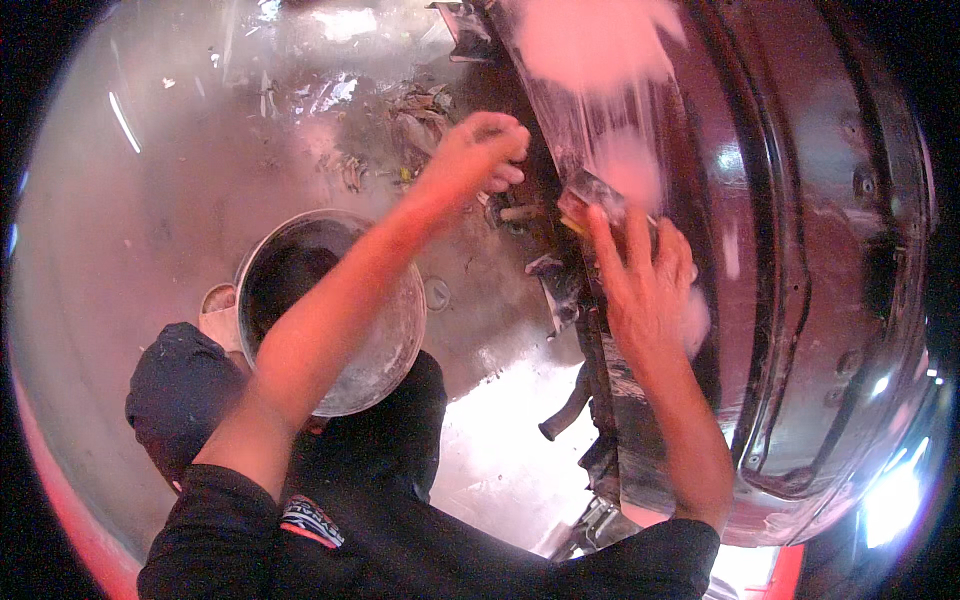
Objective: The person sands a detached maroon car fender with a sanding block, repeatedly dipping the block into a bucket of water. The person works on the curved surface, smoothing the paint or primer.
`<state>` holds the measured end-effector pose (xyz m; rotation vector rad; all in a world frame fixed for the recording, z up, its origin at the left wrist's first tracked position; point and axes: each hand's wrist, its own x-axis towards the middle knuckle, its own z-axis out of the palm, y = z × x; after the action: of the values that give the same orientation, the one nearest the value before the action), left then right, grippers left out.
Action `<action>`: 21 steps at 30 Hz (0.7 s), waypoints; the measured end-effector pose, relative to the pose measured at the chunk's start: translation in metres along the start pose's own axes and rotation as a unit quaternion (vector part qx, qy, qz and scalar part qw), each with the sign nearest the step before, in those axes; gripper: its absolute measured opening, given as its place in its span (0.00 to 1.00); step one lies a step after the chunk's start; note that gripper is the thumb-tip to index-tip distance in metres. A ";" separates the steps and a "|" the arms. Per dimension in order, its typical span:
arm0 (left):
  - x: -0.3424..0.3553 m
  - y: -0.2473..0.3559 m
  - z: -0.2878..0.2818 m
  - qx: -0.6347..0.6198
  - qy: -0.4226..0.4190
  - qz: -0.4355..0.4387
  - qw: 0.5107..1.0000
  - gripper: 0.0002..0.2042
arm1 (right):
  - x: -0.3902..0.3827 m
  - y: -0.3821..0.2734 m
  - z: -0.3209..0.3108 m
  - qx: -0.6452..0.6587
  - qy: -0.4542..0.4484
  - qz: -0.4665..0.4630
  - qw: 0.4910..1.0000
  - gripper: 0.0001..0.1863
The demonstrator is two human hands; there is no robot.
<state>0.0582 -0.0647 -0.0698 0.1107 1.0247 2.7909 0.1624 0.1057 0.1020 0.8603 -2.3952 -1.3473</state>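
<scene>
My right hand (648,280) rests on the dark panel (690,150) of a vehicle body. Its fingers lie over a sanding block (600,195) with a yellowish edge, pressed against the panel's surface. Pale pinkish filler (590,45) covers the upper part of the panel, with dusty streaks below it. Another pale patch (695,325) shows beside my right hand. My left hand (485,150) hangs in the air left of the panel's edge, its fingers curled into a loose fist; nothing shows in it.
A round metal bucket (418,330) stands below my left forearm, close to my legs. Torn scraps (425,105) and dust lie on the grey floor (190,220). Bent brackets (555,290) and a short dark hose (565,415) stick out along the panel's left edge.
</scene>
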 end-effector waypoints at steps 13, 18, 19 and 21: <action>0.019 0.002 -0.026 -0.011 0.030 0.026 0.999 0.22 | 0.067 0.030 -0.011 -0.025 0.035 0.003 0.999 0.30; 0.018 0.007 -0.036 -0.003 0.049 0.039 0.998 0.21 | 0.091 0.034 0.000 -0.046 0.103 -0.024 0.993 0.28; 0.019 0.006 -0.038 -0.002 0.050 0.036 0.998 0.21 | 0.094 0.030 0.001 -0.043 0.101 -0.022 0.994 0.27; 0.022 0.007 -0.044 -0.003 0.053 0.031 0.998 0.21 | 0.089 0.026 0.000 -0.037 0.086 -0.015 0.996 0.28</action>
<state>0.0300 -0.0939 -0.0988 -0.0055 1.0541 2.8823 0.0822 0.0619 0.1190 0.9536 -2.1981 -1.3066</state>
